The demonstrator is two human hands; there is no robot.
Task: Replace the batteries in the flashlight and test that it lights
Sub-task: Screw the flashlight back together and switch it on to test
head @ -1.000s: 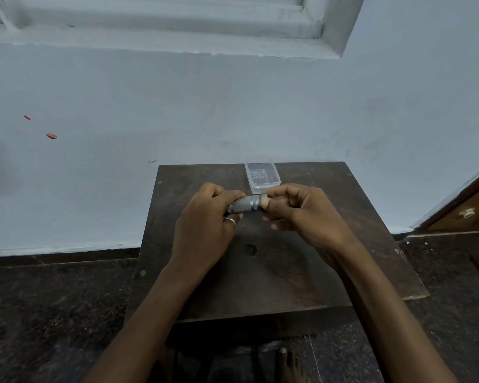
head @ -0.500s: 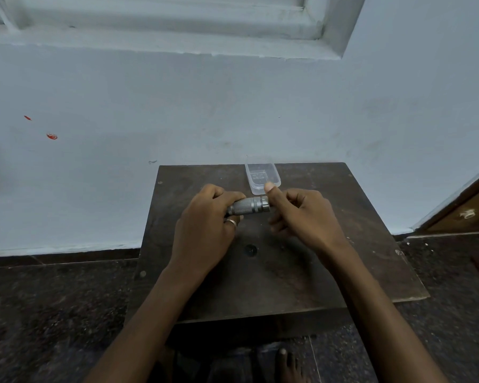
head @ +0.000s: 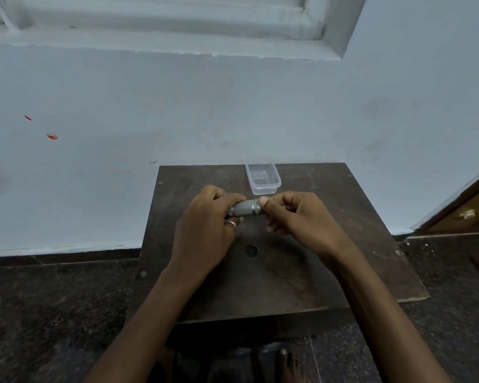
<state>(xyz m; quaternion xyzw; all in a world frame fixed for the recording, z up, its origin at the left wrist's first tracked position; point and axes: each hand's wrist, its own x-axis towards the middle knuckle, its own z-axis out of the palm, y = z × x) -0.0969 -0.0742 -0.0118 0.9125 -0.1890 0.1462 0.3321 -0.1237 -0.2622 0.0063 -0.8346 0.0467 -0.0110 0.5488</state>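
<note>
Flashlight (head: 245, 208) between both curled hands

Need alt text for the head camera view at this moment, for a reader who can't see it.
Two bare hands hold a small grey metal flashlight level above a dark wooden table: the left hand wraps one end, the right hand pinches the other. A clear plastic container sits on the table beyond them, near a pale blue wall.

Dim, bluish even light, soft shadow beneath the hands, wide-angle bending at edges, slightly soft focus
</note>
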